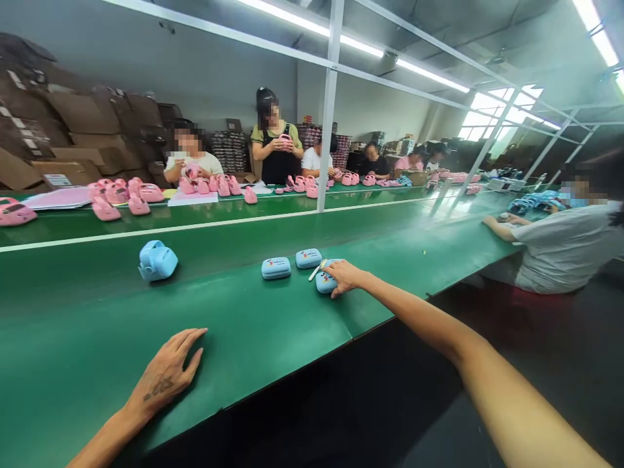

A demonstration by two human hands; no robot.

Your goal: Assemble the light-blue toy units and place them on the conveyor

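Note:
My right hand (345,277) reaches out over the green bench, fingers and thumb closed around a small light-blue case (325,283) with a printed cartoon figure. A thin white stick-like piece (314,272) pokes out by its fingertips; whether the fingers grip it too is unclear. Another blue edge shows behind the hand, partly covered. Two similar blue cases, one nearer (275,268) and one farther back (308,258), lie just left of it. My left hand (168,367) rests on the bench near its front edge, fingers stretched out, holding nothing.
A blue shoe-like item with a strap (158,261) sits at left on the green bench (253,325). Beyond a pale rail, pink items (117,195) line the far side, where several people work. A white post (327,130) rises there. A co-worker (560,240) sits at right.

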